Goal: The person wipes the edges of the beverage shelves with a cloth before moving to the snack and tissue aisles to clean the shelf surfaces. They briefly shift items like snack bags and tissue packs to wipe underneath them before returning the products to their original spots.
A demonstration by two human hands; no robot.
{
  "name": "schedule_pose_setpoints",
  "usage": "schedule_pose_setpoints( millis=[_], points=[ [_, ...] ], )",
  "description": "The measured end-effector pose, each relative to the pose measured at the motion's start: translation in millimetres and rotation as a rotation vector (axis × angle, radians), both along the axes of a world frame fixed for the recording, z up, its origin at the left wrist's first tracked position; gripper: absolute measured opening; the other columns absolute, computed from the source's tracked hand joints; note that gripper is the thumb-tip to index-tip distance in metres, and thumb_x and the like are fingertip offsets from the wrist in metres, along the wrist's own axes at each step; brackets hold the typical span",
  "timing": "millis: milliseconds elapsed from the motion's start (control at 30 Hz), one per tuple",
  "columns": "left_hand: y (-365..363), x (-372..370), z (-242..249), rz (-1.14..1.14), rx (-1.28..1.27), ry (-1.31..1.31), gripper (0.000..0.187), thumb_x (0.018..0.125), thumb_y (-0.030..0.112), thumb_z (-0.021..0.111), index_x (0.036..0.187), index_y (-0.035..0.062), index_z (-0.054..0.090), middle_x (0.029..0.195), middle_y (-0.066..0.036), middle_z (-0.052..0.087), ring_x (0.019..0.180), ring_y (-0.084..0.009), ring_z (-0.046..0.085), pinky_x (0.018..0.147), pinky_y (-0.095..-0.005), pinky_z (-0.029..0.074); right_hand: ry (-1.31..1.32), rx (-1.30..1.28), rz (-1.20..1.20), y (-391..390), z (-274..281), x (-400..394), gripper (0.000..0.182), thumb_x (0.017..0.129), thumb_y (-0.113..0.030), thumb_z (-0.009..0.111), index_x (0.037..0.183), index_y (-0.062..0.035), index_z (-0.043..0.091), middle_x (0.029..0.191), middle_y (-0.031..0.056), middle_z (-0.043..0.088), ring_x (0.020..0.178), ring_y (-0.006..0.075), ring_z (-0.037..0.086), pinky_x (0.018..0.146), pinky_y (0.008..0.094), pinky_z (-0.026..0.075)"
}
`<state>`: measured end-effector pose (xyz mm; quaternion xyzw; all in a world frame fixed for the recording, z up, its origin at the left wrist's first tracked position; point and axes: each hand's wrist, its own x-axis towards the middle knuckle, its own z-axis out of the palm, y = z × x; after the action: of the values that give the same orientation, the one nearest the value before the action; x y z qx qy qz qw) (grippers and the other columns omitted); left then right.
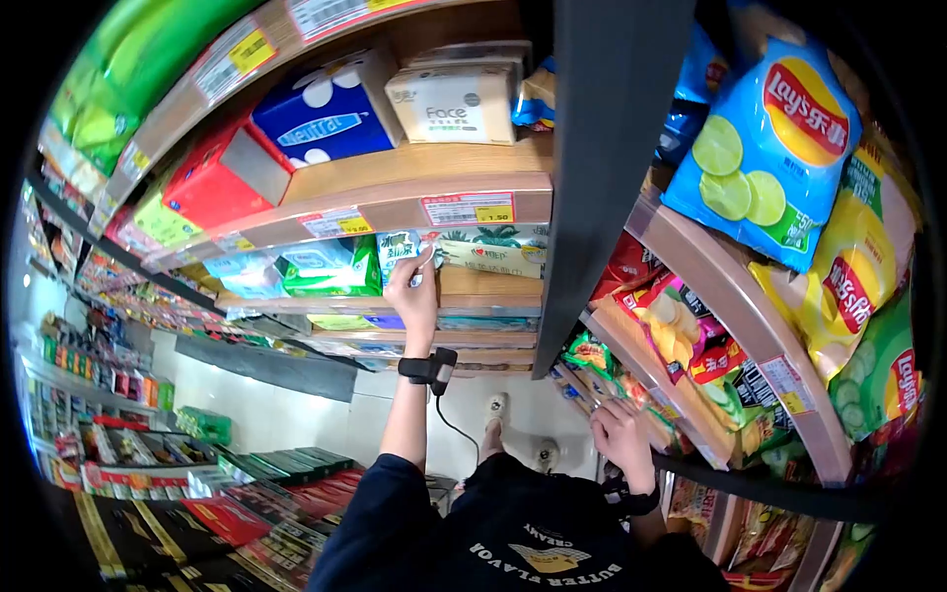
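My left hand (412, 294) reaches into a wooden shelf, its thumb and fingers closed at the edge of a small white-and-blue packet (399, 249) with a mountain-like print. The fingers partly cover that packet. To its left lies a green-and-blue soft pack (330, 266); to its right is a pale pack (493, 252) with palm-like plants on it. My right hand (621, 434) hangs low beside the snack shelves, fingers loosely bent and a little apart, with nothing visible in them.
Above stand a blue tissue box (330, 109), a red box (222, 178) and a cream Face tissue pack (452, 104). A dark upright post (602, 187) separates these from shelves with Lay's chip bags (774, 148). Stacked goods line the lower left; tiled floor (247, 380) lies below.
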<state>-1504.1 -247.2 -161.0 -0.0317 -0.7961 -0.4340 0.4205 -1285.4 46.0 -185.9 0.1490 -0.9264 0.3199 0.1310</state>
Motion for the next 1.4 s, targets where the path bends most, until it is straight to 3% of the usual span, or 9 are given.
schedule_pose_setpoints(
  millis=[167,367,467,500,600,633,767,1133,1400],
  points=[
    [29.3,0.6,-19.7,-0.03,0.102,-0.088,0.011,0.08,0.001,0.069,0.091,0.0015,0.069,0.069,-0.006,0.059,0.061,-0.0088,0.052,0.053,-0.0249,0.042,-0.022,0.019,0.016,-17.2,-1.0,-9.9,0.005,0.071,-0.003,0.059,0.071,-0.0034,0.054,0.075,0.01,0.055,0.076,0.0297,0.058,0.07,0.0405,0.047],
    [56.9,3.3,-21.8,-0.235,0.092,-0.038,0.009,0.075,-0.003,0.067,0.08,-0.0007,0.061,0.076,-0.012,0.061,0.067,-0.0247,0.061,0.062,-0.0323,0.048,0.11,0.019,0.034,-40.9,8.6,-54.1,0.007,0.07,-0.002,0.06,0.077,-0.0021,0.057,0.084,0.0124,0.056,0.079,0.031,0.057,0.073,0.0388,0.048],
    [49.4,4.0,-17.3,-0.284,-0.034,-0.076,0.011,0.074,-0.003,0.067,0.083,0.0003,0.063,0.08,-0.013,0.061,0.069,-0.029,0.062,0.063,-0.0338,0.049,0.291,-0.103,-0.208,-69.4,36.0,-82.0,0.019,0.069,-0.002,0.062,0.088,-0.0025,0.058,0.091,0.0121,0.056,0.084,0.0319,0.057,0.078,0.039,0.047],
    [45.7,3.8,-13.6,-0.334,-0.034,-0.089,0.012,0.074,-0.003,0.067,0.085,0.0012,0.064,0.081,-0.013,0.061,0.069,-0.0291,0.061,0.062,-0.0343,0.049,0.348,-0.087,-0.272,-69.3,23.4,-86.7,0.043,0.068,-0.007,0.068,0.108,-0.0027,0.052,0.108,0.0145,0.051,0.099,0.0324,0.052,0.086,0.0409,0.043],
    [26.9,5.4,-2.0,-0.389,-0.105,-0.095,0.016,0.075,-0.004,0.067,0.089,0.0033,0.066,0.084,-0.014,0.062,0.066,-0.0288,0.06,0.058,-0.035,0.049,0.523,-0.326,-0.497,-86.2,40.5,-112.4,0.064,0.068,-0.015,0.073,0.122,-0.0024,0.041,0.122,0.0188,0.041,0.113,0.0323,0.043,0.093,0.043,0.038],
    [18.8,3.9,-1.7,-0.378,-0.118,-0.057,0.015,0.075,-0.004,0.067,0.088,0.0032,0.066,0.084,-0.014,0.062,0.065,-0.0285,0.06,0.058,-0.035,0.049,0.476,-0.288,-0.535,-84.8,39.9,-121.7,0.085,0.066,-0.022,0.079,0.131,-0.0005,0.03,0.13,0.0225,0.031,0.12,0.0348,0.034,0.098,0.0456,0.032],
    [-16.4,7.5,1.9,-0.297,-0.111,-0.119,0.015,0.074,-0.004,0.067,0.088,0.0033,0.067,0.075,-0.012,0.058,0.062,-0.0257,0.059,0.054,-0.033,0.049,0.425,-0.342,-0.64,-98.5,33.9,-152.0,0.102,0.062,-0.026,0.084,0.136,0.0026,0.021,0.132,0.0236,0.028,0.125,0.039,0.029,0.104,0.0493,0.025],
    [-20.4,19.4,-6.6,-0.472,-0.158,-0.246,0.02,0.073,-0.01,0.062,0.089,0.0016,0.064,0.079,-0.011,0.057,0.067,-0.0277,0.056,0.06,-0.036,0.047,0.477,-0.141,-0.678,-92.8,22.2,-139.2,0.1,0.064,-0.027,0.083,0.138,0.0031,0.023,0.131,0.0244,0.033,0.123,0.0391,0.034,0.102,0.0483,0.031],
    [-2.2,32.7,-6.0,-0.36,-0.213,-0.193,0.019,0.073,-0.01,0.062,0.088,0.001,0.065,0.078,-0.011,0.057,0.076,-0.0297,0.056,0.068,-0.0397,0.046,0.387,-0.201,-0.567,-55.7,14.8,-110.9,0.054,0.078,-0.01,0.059,0.127,0.0028,0.041,0.121,0.0205,0.047,0.114,0.0368,0.045,0.1,0.0451,0.035]
  ],
)
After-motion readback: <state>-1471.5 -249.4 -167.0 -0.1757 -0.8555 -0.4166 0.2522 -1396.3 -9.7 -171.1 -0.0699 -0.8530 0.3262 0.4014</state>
